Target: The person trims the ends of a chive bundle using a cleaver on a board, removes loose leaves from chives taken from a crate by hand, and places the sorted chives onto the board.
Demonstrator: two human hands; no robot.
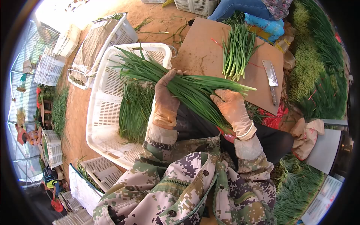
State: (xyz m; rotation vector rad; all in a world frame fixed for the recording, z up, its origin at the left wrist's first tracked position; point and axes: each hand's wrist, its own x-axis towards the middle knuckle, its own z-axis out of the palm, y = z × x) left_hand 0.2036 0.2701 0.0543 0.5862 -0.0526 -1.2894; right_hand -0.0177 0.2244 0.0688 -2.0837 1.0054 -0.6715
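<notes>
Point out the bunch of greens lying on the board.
The bunch beside the cleaver: no hand touches it, unlike the greens in the left hand; another heap sits in the white basket.

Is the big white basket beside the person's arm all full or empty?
Neither: the big white basket is partly filled. A pile of green leaves lies on one side, with bare slotted plastic showing beside it.

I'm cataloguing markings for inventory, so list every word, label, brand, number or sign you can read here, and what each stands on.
No text can be read anywhere.
White perforated plastic crate at lower right: reddish marks, too small and blurred to read.
Steel cleaver with a rectangular blade: no lettering can be made out.
Camouflage-patterned cloth jacket: no lettering visible.
</notes>
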